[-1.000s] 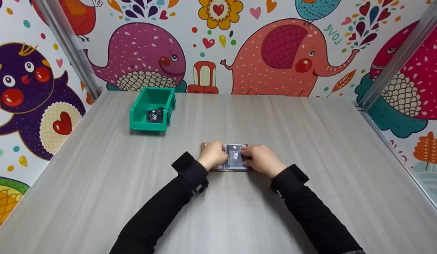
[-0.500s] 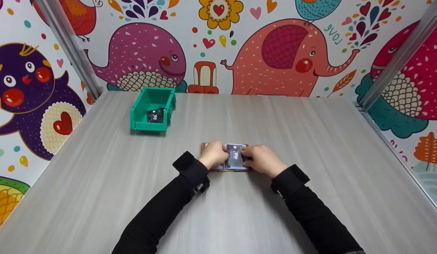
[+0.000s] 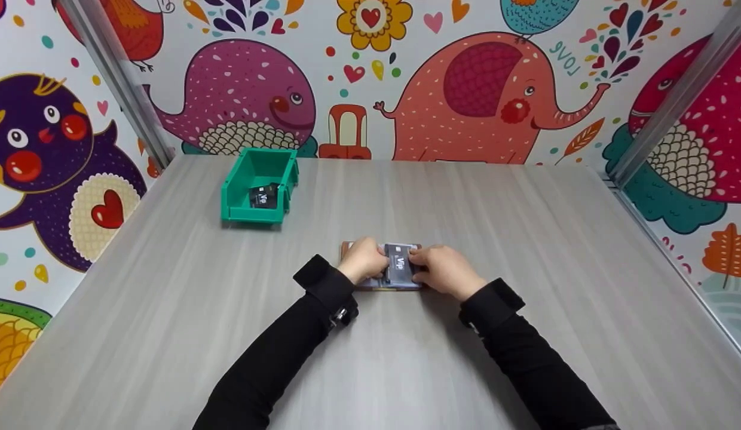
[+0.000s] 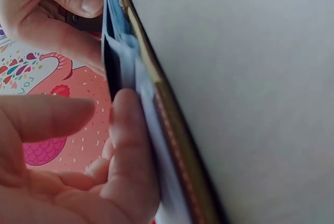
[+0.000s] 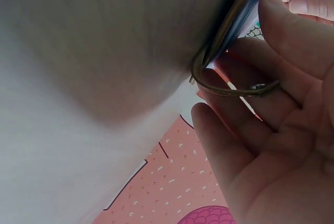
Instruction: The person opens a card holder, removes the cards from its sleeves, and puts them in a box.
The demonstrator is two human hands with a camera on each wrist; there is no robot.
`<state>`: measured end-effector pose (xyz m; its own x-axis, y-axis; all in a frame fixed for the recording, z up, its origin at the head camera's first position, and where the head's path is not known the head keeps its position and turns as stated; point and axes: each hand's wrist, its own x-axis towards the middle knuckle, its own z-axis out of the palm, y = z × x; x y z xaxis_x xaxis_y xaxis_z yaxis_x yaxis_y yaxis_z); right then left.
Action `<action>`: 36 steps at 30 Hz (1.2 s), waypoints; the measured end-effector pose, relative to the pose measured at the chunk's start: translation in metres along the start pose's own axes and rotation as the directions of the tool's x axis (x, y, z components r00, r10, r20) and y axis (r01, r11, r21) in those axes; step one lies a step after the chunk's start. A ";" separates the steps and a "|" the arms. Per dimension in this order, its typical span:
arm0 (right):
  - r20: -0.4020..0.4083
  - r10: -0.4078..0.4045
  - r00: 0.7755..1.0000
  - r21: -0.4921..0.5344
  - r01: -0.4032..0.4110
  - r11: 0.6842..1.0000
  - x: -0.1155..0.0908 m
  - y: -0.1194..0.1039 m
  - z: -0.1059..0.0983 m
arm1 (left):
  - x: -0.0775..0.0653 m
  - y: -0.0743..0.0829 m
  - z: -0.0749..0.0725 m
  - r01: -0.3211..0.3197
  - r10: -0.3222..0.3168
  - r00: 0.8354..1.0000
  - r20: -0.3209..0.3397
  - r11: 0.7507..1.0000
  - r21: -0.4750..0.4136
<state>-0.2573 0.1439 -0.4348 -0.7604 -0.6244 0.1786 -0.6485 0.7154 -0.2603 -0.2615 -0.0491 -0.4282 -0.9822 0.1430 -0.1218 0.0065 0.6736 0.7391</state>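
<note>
In the head view a brown card holder (image 3: 346, 247) with clear plastic sleeves lies opened flat on the table. On its right half is a black card (image 3: 399, 266) marked "Vip". My left hand (image 3: 363, 261) is curled at the card's left edge. The left wrist view has that hand's thumb and a finger (image 4: 130, 145) on either side of the card's edge, beside the stitched cover (image 4: 169, 125). Gripping the holder's right side is my right hand (image 3: 447, 270). From the right wrist, its thumb (image 5: 292, 31) lies over the sleeves, with fingers around the curved cover flap (image 5: 235, 92).
At the back left of the grey table (image 3: 502, 209) stands a green plastic bin (image 3: 251, 214), with black Vip cards (image 3: 263, 196) inside. Walls with cartoon animals (image 3: 472, 101) and metal posts (image 3: 669, 95) enclose the table at the back and sides.
My left hand and the black card have shifted very slightly to the right. My right hand has kept its place on the holder.
</note>
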 end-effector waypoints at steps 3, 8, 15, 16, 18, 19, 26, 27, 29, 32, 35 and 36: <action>0.001 -0.005 1.000 -0.004 0.005 1.000 0.000 -0.001 0.000 | 0.001 0.000 0.000 -0.003 0.003 1.000 -0.012 1.000 0.003; 0.003 -0.003 1.000 -0.001 0.003 1.000 0.000 -0.002 0.000 | 0.003 -0.001 0.002 0.015 -0.016 0.999 -0.033 1.000 -0.019; 0.011 0.007 1.000 -0.001 -0.007 1.000 0.000 -0.002 -0.001 | 0.004 0.000 0.003 0.019 -0.014 0.998 -0.069 0.997 0.076; 0.012 0.009 1.000 0.000 -0.009 1.000 0.000 -0.003 -0.001 | 0.004 0.000 0.003 0.018 -0.011 0.997 -0.072 0.996 0.085; 0.015 0.011 1.000 0.000 -0.011 1.000 0.000 -0.003 -0.001 | 0.004 0.000 0.003 0.018 -0.011 0.997 -0.073 0.996 0.091; 0.017 0.012 1.000 0.000 -0.012 1.000 0.000 -0.003 -0.001 | 0.005 0.001 0.003 0.019 -0.012 0.997 -0.071 0.996 0.088; 0.018 0.010 1.000 -0.002 -0.010 1.000 0.000 -0.002 -0.001 | 0.007 0.001 0.003 0.059 -0.056 0.995 -0.077 0.998 0.034; 0.019 0.011 1.000 0.002 -0.011 1.000 0.001 -0.002 0.000 | 0.007 0.001 0.003 0.067 -0.065 0.995 -0.079 0.997 0.029; 0.020 0.015 1.000 0.011 -0.016 1.000 0.001 -0.002 0.000 | 0.008 0.000 0.003 0.089 -0.088 0.993 -0.075 0.996 0.009; 0.020 0.019 1.000 0.014 -0.019 1.000 0.002 -0.002 0.000 | 0.008 0.000 0.003 0.110 -0.112 0.991 -0.070 0.993 -0.030; 0.022 0.030 0.999 0.022 -0.030 0.999 0.002 -0.003 0.000 | 0.009 0.000 0.003 0.121 -0.125 0.990 -0.063 0.990 -0.072; 0.023 0.033 0.999 0.023 -0.033 0.999 0.002 -0.003 0.000 | 0.009 0.000 0.003 0.123 -0.128 0.990 -0.061 0.989 -0.079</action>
<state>-0.2570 0.1406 -0.4333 -0.7802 -0.6077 0.1486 -0.6220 0.7281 -0.2882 -0.2699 -0.0461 -0.4313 -0.9846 0.0112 -0.1746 -0.1292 0.6267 0.7685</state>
